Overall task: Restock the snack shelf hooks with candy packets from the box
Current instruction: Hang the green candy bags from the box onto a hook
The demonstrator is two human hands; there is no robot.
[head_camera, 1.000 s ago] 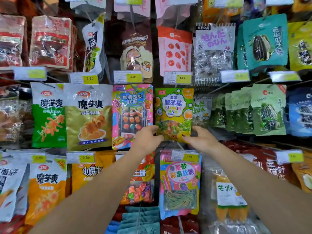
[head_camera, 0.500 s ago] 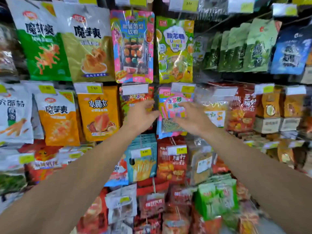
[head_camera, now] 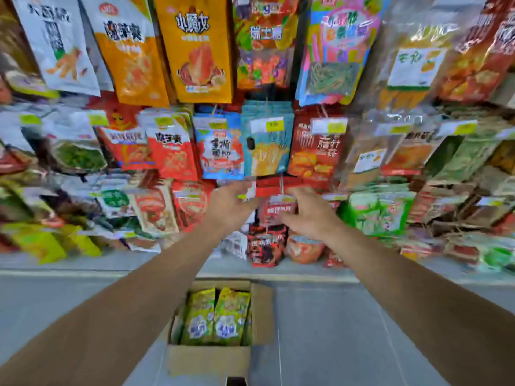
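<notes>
— Where do the candy packets stand right now?

— The green-and-yellow candy packets (head_camera: 217, 316) stand upright in the cardboard box (head_camera: 209, 360) on the floor (head_camera: 334, 330), right below my arms. I count two faces at the front; what's behind them I can't tell.

— And your hands?

— Neither one carries a packet. My left hand (head_camera: 228, 204) is out in front of the low hooks with its fingers (head_camera: 245, 188) spread and loose, holding nothing. My right hand (head_camera: 309, 213) is just beside it, fingers relaxed, in front of a small red packet (head_camera: 276, 211) hanging on the shelf (head_camera: 278, 271); the blur keeps me from saying whether I touch it.

— So how much is done?

— Judging from this, plenty is left. The box looks well stocked, so the restocking is early or midway at best. Around my hands the hooks are crowded with red, orange and teal packets (head_camera: 267, 143), and I see none of my green ones hanging among them in this part of the display.

— What comes next?

— I'd say reaching down into the box for a packet.
</notes>
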